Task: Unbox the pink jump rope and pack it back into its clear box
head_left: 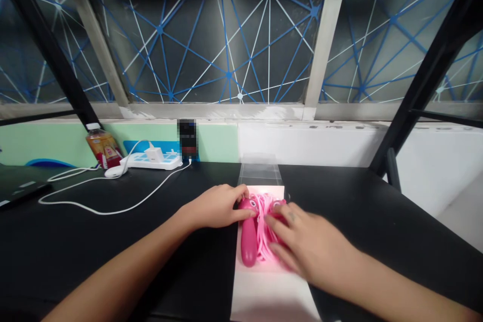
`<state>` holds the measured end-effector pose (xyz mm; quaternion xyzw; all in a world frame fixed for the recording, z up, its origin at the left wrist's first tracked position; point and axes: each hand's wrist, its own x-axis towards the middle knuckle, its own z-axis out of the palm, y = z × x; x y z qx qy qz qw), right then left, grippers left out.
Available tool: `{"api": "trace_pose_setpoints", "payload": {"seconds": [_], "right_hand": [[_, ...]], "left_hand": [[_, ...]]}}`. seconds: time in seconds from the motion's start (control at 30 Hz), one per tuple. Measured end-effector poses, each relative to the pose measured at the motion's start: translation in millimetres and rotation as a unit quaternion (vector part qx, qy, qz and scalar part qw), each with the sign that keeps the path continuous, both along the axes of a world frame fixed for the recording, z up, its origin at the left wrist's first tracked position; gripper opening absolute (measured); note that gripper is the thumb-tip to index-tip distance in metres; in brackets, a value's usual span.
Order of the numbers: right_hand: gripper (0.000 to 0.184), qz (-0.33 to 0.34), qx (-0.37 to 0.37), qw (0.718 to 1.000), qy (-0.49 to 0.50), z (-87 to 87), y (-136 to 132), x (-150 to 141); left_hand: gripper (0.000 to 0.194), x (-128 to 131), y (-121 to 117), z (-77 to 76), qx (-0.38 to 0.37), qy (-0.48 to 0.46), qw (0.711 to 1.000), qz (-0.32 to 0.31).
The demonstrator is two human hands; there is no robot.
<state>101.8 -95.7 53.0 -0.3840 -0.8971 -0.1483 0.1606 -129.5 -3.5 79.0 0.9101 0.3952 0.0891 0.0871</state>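
A pink jump rope lies in a coiled bundle between its two darker pink handles on a white and pale pink card. The left handle points toward me. At its far end, my left hand has its thumb and fingers closed around the handle's top. My right hand rests over the right side of the bundle, fingers spread and slightly blurred. It covers most of the right handle, whose far end peeks out. Behind the card lies a clear plastic sleeve.
On the black table, a white power strip with a charger and cables stands at the back left. Beside it are a drink bottle and a pixelated dark object. A dark flat device lies far left. Black frame posts rise at both sides.
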Motion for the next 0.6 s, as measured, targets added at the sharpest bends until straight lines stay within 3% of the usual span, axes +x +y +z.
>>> {"api": "trace_pose_setpoints", "payload": {"seconds": [0.13, 0.33, 0.47, 0.6], "right_hand": [[0.045, 0.051, -0.019, 0.998, -0.039, -11.0, -11, -10], [0.046, 0.045, -0.031, 0.997, -0.049, -17.5, -3, -5], [0.044, 0.044, -0.044, 0.997, -0.046, -14.0, 2, -1], [0.043, 0.055, -0.037, 0.996, -0.06, -12.5, 4, -1]], "left_hand": [[0.036, 1, 0, 0.2, 0.024, 0.001, 1.0, -0.013], [0.03, -2, 7, -1.2, 0.059, -0.07, 0.995, -0.025], [0.028, -7, 25, -15.1, 0.103, -0.138, 0.985, 0.014], [0.042, -11, 46, -29.8, 0.069, -0.137, 0.988, -0.008]]}}
